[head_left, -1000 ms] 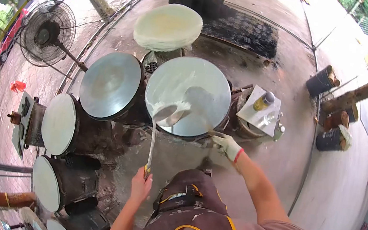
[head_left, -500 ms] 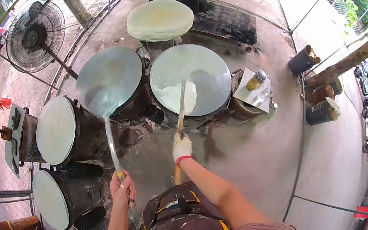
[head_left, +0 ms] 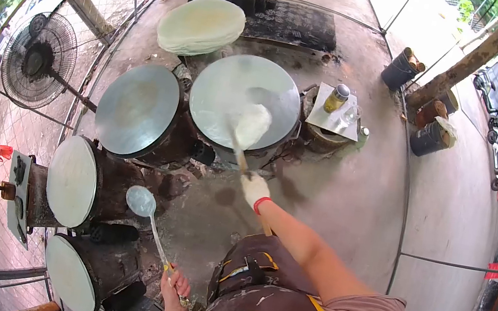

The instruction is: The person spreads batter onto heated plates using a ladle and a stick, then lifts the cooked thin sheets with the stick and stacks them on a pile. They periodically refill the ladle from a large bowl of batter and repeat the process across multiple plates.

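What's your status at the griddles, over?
Left hand grips ladle, held low by the side drums. Right hand, gloved, grips spreader on batter atop centre griddle. Nothing in the way.

The spreader [head_left: 247, 155] handle is partly covered by the right hand [head_left: 254, 190]. The lowest round plate [head_left: 70, 265] beside the ladle [head_left: 150, 221] is clipped by the lens edge.

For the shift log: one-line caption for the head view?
Gloved right hand spreads batter on a round griddle; left hand holds a ladle.
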